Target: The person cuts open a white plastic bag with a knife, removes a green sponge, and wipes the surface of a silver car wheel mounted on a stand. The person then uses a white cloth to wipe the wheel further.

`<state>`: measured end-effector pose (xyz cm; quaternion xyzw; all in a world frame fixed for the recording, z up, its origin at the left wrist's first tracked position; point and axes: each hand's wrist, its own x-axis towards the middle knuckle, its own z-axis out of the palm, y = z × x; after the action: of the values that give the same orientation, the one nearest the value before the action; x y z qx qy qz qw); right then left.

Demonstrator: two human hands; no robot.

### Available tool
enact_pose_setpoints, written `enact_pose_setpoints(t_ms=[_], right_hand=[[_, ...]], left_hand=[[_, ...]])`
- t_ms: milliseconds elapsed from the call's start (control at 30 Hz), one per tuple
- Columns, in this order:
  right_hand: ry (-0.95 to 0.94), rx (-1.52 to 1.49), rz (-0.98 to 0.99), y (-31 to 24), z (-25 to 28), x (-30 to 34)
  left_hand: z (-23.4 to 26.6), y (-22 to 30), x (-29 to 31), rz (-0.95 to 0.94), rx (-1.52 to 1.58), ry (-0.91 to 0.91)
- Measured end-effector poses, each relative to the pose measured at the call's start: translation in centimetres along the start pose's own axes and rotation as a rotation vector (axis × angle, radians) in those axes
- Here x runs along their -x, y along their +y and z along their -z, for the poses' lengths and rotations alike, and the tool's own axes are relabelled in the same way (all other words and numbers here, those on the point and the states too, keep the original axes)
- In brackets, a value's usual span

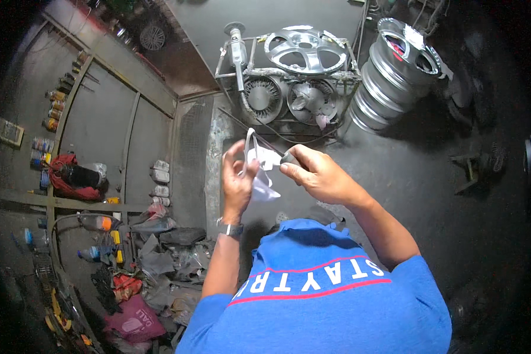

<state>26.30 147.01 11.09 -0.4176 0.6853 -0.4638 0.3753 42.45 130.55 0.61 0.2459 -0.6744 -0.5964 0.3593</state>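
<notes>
In front of my chest, my left hand [237, 184] curls its slightly blurred fingers around a thin, pale looped strip [249, 141]. Limp white material [265, 193], paper or cloth, hangs beside its thumb; I cannot tell which, or whether the strip belongs to it. My right hand [320, 176] pinches a small dark grey piece [288, 159] between thumb and forefinger. The white material reaches up to that pinch. A dark watch [230, 229] sits on my left wrist.
A five-spoke wheel rim [305, 51] lies on a metal rack [259, 74], beside a grey spray-gun-like tool [237, 52]. Several silver rims [383, 88] stand stacked to the right. Bottles and cans line the left wall; crumpled rags and a pink bag [134, 320] lie below.
</notes>
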Motion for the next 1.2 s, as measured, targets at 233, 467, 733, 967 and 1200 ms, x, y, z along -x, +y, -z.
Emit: enact_pose_setpoints(t_ms=[233,467,733,967,1200], right_hand=[[0.042,-0.041,-0.042,2.3,-1.1,-0.8],[0.229,0.232,-0.068,4.8,-2.1,2.3],[0.898,-0.123,0.12,-2.6,8.5,7.8],[0.331,-0.57,-0.088,8.5,0.5,-2.5],[-0.078,-0.806,-0.105,8.5,-4.5,-9.4]], left_hand=[[-5.3,-3.0,-1.0,-0.082,-0.183,-0.033],[-5.1,-9.3,-1.7,-0.13,-0.442,-0.225],[-1.6,-15.2,2.1,0.044,-0.45,-0.228],[-3.2,-1.8,-4.6,0.466,0.29,-0.51],[4.5,5.8,-5.9,0.24,0.321,-0.113]])
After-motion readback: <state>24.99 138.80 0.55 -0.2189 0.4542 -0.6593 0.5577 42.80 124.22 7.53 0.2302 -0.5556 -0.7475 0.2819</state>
